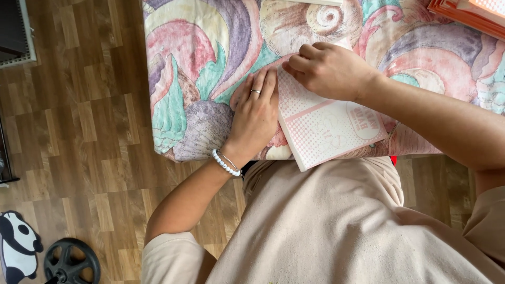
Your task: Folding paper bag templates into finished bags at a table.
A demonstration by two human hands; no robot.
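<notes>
My left hand (256, 114) lies flat, palm down, fingers together and stretched out, on the patterned bedcover (200, 63), pressed right against the left edge of the pink book (329, 123); grasping nothing, just flat contact. Ring on one finger, white bead bracelet (226, 163) at that wrist. My right hand (329, 68) sits on the far left corner of the book, fingers curled under, knuckles up; looks like it pinches the top corner of the cover or a page, but fingertips are hidden so I can't tell exactly what they grip. The book is closed, pink and white with a dotted pattern, lying tilted at the near edge of the bed, its near corner hanging slightly over my beige shirt (336, 226). Bedcover has swirly shell shapes in pink, green, purple. Orange-edged stack of books (463, 16) at the far right corner, well apart from both hands. Wood floor (79, 131) on the left; black weight plate (71, 261) and panda-shaped item (18, 244) at the near left corner
</notes>
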